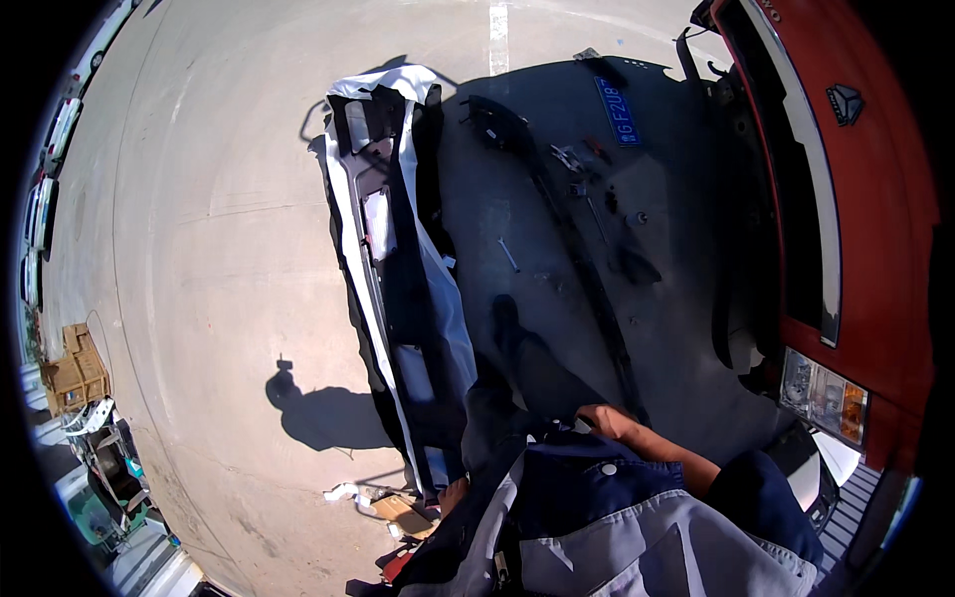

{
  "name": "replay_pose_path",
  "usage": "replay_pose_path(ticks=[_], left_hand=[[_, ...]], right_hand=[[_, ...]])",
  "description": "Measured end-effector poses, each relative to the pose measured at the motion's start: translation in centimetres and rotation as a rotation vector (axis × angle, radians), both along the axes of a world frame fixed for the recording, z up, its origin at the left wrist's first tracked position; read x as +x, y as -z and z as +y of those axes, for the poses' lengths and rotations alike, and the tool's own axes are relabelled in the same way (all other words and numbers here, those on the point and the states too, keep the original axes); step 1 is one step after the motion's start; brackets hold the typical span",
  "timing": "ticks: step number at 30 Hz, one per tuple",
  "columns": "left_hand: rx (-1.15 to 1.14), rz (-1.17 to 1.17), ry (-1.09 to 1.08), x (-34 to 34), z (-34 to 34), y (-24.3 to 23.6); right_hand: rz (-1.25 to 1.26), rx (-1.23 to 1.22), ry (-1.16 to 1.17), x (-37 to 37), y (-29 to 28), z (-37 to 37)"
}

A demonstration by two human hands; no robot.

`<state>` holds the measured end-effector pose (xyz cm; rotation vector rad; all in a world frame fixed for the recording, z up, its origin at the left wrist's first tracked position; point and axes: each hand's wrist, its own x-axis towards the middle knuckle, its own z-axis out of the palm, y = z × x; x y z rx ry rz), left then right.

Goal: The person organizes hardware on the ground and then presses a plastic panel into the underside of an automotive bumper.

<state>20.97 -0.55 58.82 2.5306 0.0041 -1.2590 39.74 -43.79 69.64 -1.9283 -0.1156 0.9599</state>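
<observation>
A long dark truck bumper [371, 173], partly wrapped in white and black sheeting [438, 271], lies lengthwise on the ground in front of me. At its near end my left hand [454, 495] is closed on the edge, partly covered by my sleeve. My right hand [605, 419] is bent in beside my thigh, close to my dark trousers. Its fingertips are tucked out of sight, and nothing can be seen in it. Just to the right of the bumper, a wrench [508, 254] lies on the concrete in the shade.
A long black bar [577, 249] stretches across the shaded ground. Beyond it lie scattered tools [569, 159] and a blue licence plate [618, 111]. A red truck [875, 219] with a headlamp [824, 396] stands at right. Cardboard [402, 514] lies near the bumper's near end; a carton [75, 370] sits far left.
</observation>
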Motion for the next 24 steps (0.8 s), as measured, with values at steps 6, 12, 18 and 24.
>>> replay_pose_path(ticks=[6, 12, 18, 24], left_hand=[[0.014, -0.048, -0.124, 5.1, -0.8, 3.0], [-0.047, -0.041, -0.292, 18.4, -10.8, 7.7], [-0.029, -0.044, -0.361, 24.3, -9.8, 5.8], [-0.031, -0.007, -0.318, 29.9, -5.9, 2.9]], right_hand=[[-0.245, -0.077, 0.221, -0.8, -3.5, -0.7], [-0.152, -0.113, 0.275, 4.9, -6.1, -4.2], [-0.191, -0.142, 0.261, 7.4, -4.2, -9.3], [-0.004, -0.172, 0.343, 10.1, -4.1, -10.9]])
